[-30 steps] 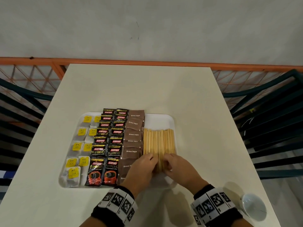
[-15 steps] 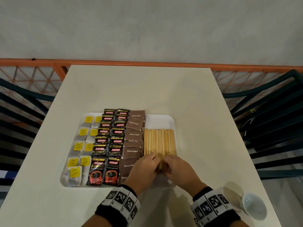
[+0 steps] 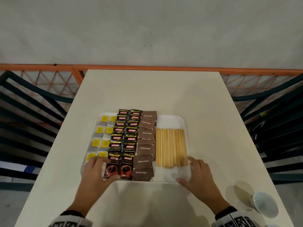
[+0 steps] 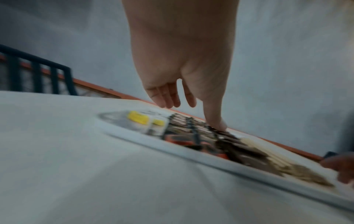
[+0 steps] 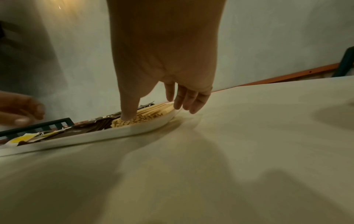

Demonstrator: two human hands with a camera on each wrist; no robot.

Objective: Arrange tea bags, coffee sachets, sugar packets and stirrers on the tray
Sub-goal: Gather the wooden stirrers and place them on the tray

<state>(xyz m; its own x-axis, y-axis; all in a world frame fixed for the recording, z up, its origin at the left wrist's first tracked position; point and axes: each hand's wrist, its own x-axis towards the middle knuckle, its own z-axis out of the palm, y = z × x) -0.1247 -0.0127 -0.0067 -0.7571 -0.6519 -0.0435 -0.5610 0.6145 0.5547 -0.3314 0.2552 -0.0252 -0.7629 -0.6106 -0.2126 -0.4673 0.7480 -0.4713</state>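
A white tray (image 3: 168,119) lies on the table, filled in columns. From left to right these are yellow-tagged tea bags (image 3: 100,130), black Kopiko coffee sachets (image 3: 126,138), brown sugar packets (image 3: 146,149) and wooden stirrers (image 3: 171,146). My left hand (image 3: 99,169) hovers over the tray's near-left corner with relaxed fingers and holds nothing. It covers the nearest tea bags. In the blurred left wrist view its fingers (image 4: 172,98) hang straight down. My right hand (image 3: 196,171) is at the near-right corner by the rim, fingers straight. Its thumb (image 5: 128,112) is by the stirrers' (image 5: 151,113) near ends.
A white cup (image 3: 264,204) lies on its side at the table's near-right corner. Dark slatted chairs stand to the left (image 3: 32,128) and right (image 3: 275,128). An orange railing (image 3: 147,68) runs behind the cream table (image 3: 155,92).
Both hands were together at the stirrers' near ends. They have let go and spread apart, the left to the tray's near-left corner and the right to its near-right corner.
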